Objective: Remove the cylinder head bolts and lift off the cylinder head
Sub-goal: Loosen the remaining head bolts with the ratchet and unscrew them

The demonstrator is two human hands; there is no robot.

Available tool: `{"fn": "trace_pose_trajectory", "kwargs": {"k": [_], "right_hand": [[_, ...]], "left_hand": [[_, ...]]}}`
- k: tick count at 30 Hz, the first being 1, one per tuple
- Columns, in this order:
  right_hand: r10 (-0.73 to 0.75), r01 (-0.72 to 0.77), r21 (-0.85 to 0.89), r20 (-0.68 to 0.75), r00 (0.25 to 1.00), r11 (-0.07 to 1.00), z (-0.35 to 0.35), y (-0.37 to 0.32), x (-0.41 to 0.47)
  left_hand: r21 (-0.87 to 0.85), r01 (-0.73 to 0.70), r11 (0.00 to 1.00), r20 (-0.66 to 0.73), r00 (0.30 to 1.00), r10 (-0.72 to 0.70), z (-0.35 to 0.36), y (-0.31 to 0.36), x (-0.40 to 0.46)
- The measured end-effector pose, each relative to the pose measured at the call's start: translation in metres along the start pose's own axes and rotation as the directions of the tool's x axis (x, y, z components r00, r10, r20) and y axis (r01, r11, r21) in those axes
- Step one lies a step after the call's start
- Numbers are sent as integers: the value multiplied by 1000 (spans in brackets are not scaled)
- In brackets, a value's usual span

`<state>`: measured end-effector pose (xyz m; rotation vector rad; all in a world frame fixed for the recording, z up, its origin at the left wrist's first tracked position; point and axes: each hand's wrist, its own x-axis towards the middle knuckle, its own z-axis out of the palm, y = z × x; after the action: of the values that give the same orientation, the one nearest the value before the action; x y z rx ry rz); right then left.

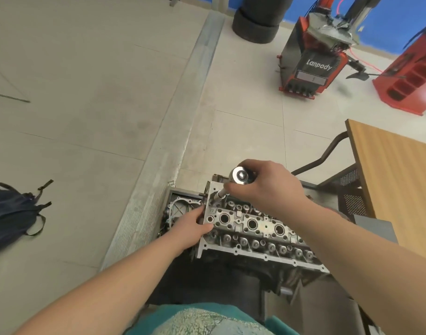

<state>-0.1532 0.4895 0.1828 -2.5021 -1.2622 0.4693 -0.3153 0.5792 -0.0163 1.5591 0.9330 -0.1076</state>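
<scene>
The grey cylinder head (253,234) sits on the engine block below me, its spark plug wells and valve gear exposed. My right hand (267,183) grips a ratchet wrench (241,176) whose round head faces the camera. Its extension bar (222,193) runs down into the far left corner of the cylinder head. My left hand (192,226) holds the left end of the cylinder head, fingers curled over its edge. The bolt under the socket is hidden.
A wooden table (395,180) with a black metal frame stands close on the right. A dark backpack (11,213) lies on the floor at left. A red tyre changer (313,61), another red machine (415,76) and stacked tyres (255,20) stand farther off.
</scene>
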Motion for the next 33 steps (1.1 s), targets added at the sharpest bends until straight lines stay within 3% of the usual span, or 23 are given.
{"fn": "trace_pose_trajectory", "kwargs": {"k": [8, 12, 18, 29, 33], "right_hand": [[41, -41, -47, -5, 999, 998, 8, -12, 4], [86, -97, 146, 79, 993, 984, 9, -19, 7], [100, -120, 183, 116, 988, 976, 11, -24, 8], [67, -80, 78, 155, 986, 994, 3, -21, 6], [-7, 8, -6, 182, 983, 1000, 6, -25, 11]], "left_hand": [[4, -2, 1000, 11, 1000, 2, -1, 0, 0], [18, -2, 1000, 4, 1000, 2, -1, 0, 1], [9, -6, 1000, -6, 1000, 6, 0, -2, 1], [3, -20, 1000, 5, 1000, 20, -3, -5, 3], [-2, -20, 1000, 12, 1000, 20, -2, -5, 3]]}}
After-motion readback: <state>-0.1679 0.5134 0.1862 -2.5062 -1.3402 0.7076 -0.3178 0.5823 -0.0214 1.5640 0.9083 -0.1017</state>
